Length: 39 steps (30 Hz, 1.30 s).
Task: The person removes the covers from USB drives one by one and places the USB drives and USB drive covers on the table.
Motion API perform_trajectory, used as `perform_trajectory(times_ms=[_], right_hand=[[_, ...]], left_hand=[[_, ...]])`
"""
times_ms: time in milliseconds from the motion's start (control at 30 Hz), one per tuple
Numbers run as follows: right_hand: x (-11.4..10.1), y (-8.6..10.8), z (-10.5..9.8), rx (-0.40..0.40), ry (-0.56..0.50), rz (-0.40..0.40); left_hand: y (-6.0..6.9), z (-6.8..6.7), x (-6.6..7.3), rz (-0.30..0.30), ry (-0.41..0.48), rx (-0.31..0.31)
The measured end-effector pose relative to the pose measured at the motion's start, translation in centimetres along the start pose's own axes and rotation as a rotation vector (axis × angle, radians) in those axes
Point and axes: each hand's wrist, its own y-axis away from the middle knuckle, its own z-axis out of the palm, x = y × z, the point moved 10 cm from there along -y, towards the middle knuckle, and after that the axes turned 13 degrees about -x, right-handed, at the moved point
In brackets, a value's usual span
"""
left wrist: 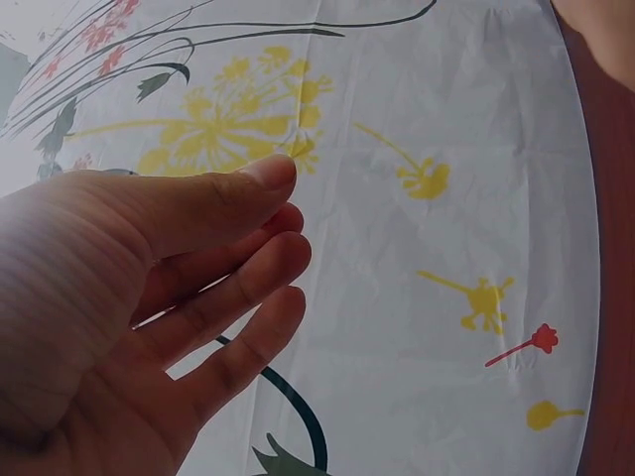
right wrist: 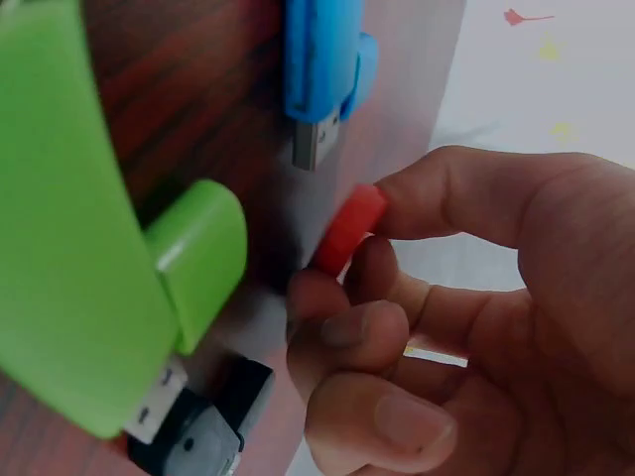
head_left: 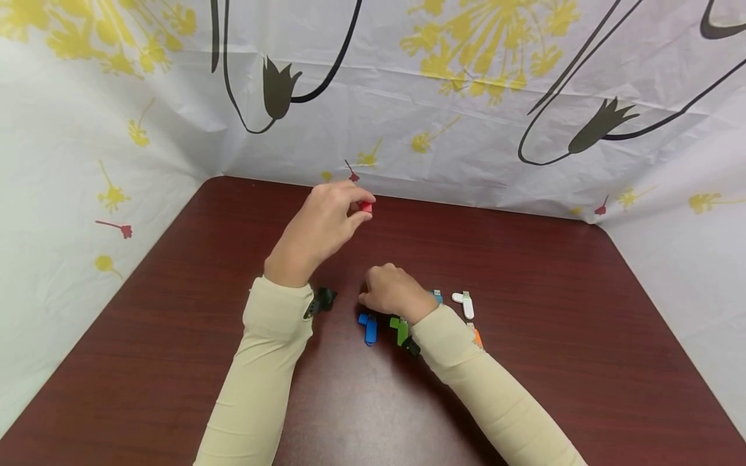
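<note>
My left hand [head_left: 326, 223] is raised above the far part of the table, with a small red piece [head_left: 366, 207] pinched between thumb and index finger. In the left wrist view the thumb covers that piece. Low over the table, my right hand [head_left: 396, 292] pinches another red piece [right wrist: 349, 230], small and oblong like a flash drive cap; the head view hides it. Beside this hand lie a blue USB flash drive [head_left: 370, 331] and a green USB flash drive [head_left: 402, 331]. A black flash drive [right wrist: 189, 434] lies by the green one.
Right of my right wrist are a teal-blue flash drive [head_left: 437, 296], a white flash drive [head_left: 467, 304] and a partly covered orange flash drive [head_left: 478, 338]. The dark red wooden table [head_left: 542, 278] meets a white patterned sheet [head_left: 373, 123] at its back and sides.
</note>
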Motion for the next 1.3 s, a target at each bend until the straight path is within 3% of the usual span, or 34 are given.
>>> perform_trajectory(times_ms=[167, 433, 667, 900, 1067, 1300], right_hand=[[0.6, -0.7, 0.6, -0.013, 0.008, 0.032], [0.0, 0.1, 0.6, -0.045, -0.013, 0.059], [0.1, -0.1, 0.5, -0.013, 0.051, 0.024], [-3.7, 8.8, -5.4, 0.075, -0.033, 0.019], [-2.4, 12.5, -8.9, 0.253, -0.092, -0.032], [0.6, 16.3, -12.4, 0.455, -0.154, -0.092]], left_hand=[[0.0, 0.1, 0.1, -0.003, 0.004, -0.01], [-0.1, 0.2, -0.1, -0.009, 0.003, -0.016], [-0.1, 0.3, -0.2, -0.012, 0.0, -0.02], [-0.2, 0.6, -0.1, -0.022, -0.014, -0.037], [-0.3, 1.0, -0.3, -0.051, -0.031, -0.054], [-0.3, 1.9, -0.8, -0.092, -0.054, -0.095]])
